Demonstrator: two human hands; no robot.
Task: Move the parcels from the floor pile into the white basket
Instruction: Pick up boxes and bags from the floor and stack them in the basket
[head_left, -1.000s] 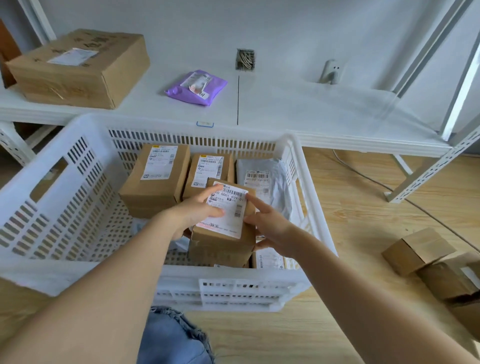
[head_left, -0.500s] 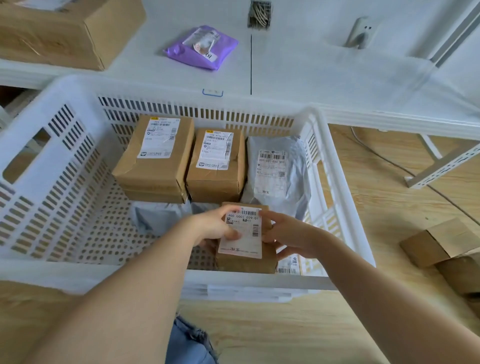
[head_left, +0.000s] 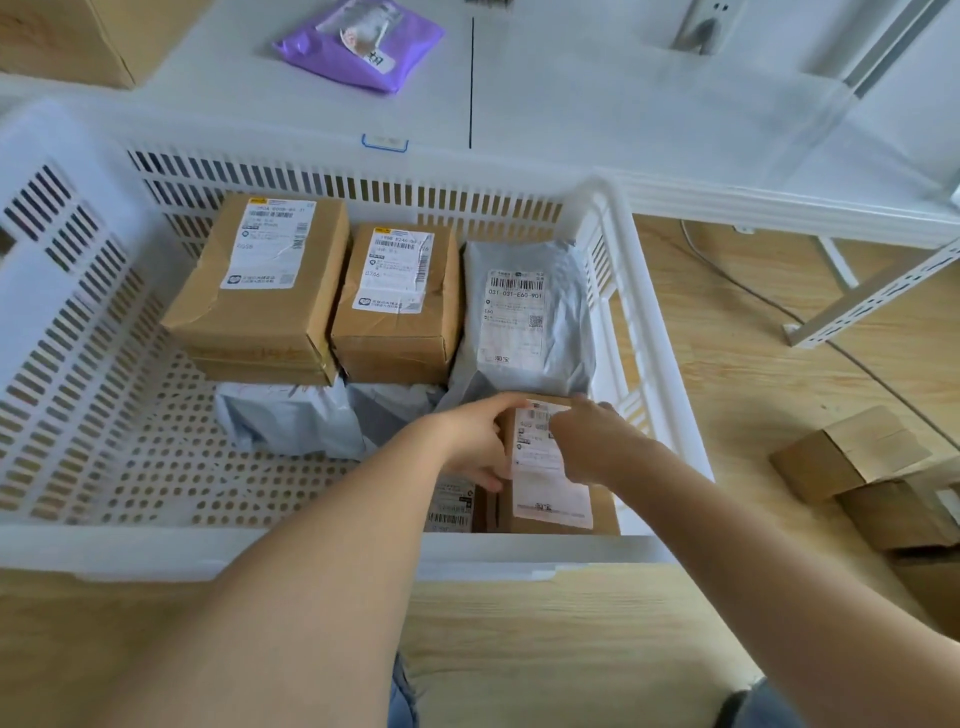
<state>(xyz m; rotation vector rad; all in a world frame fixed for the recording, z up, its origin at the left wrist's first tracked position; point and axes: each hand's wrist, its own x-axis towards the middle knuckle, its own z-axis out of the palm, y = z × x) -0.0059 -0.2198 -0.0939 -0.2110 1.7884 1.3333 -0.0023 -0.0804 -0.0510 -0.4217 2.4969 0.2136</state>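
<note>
A small brown parcel (head_left: 553, 493) with a white label lies low in the white basket (head_left: 78, 322), at its near right corner. My left hand (head_left: 475, 441) grips the parcel's left side. My right hand (head_left: 597, 441) holds its right side and top. Behind it in the basket lie two brown boxes (head_left: 260, 291) (head_left: 400, 306) and a grey mailer bag (head_left: 524, 317). More grey bags (head_left: 291, 421) lie under the boxes. Brown parcels (head_left: 847, 452) wait on the floor at the right.
A white shelf (head_left: 623, 119) runs behind the basket, with a purple pouch (head_left: 358, 44) and a large cardboard box (head_left: 62, 36) on it. A shelf leg (head_left: 878, 296) and a cable cross the wooden floor at the right.
Both hands have lowered the small parcel deeper into the basket's near right corner. The view has tilted down and moved closer to the basket.
</note>
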